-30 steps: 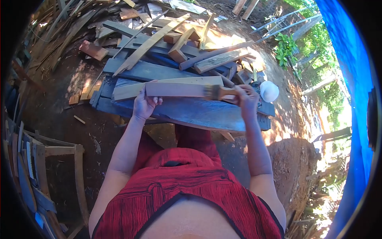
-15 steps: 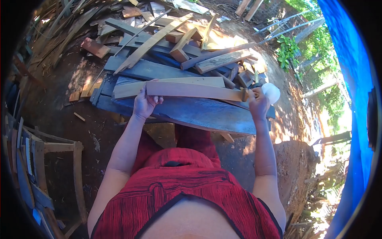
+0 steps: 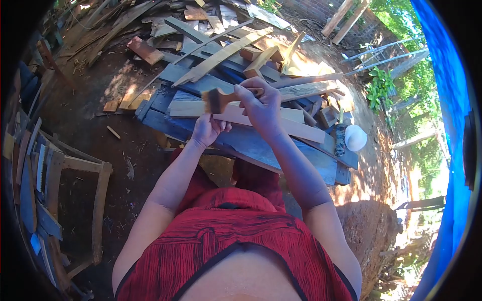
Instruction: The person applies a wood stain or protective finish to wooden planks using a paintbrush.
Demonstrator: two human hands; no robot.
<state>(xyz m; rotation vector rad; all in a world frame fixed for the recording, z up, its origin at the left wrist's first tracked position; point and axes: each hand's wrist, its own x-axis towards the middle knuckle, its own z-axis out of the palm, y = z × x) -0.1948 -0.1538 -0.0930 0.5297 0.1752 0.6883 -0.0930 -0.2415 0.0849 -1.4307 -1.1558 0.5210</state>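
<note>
A wide paintbrush (image 3: 217, 101) with pale bristles is gripped by its wooden handle in my right hand (image 3: 261, 104), raised over the left part of a long smooth board (image 3: 286, 125). My left hand (image 3: 209, 131) holds that board near its left end, fingers curled at its lower edge. Behind it lies a second pale board (image 3: 186, 108), on a worn bluish plank bench (image 3: 236, 142). A white rounded container (image 3: 355, 138) stands at the bench's right end, beside a dark, stained object (image 3: 340, 140).
Heaped wood offcuts (image 3: 261, 61) cover the bench's far side and the ground behind. A wooden frame (image 3: 102, 200) and stacked planks stand at the left. A blue tarp (image 3: 447, 150) hangs at the right, near green plants (image 3: 380, 86).
My right hand has moved left from the board's right end, carrying the brush to its left part. The view has shifted, so the bench appears farther right and lower.
</note>
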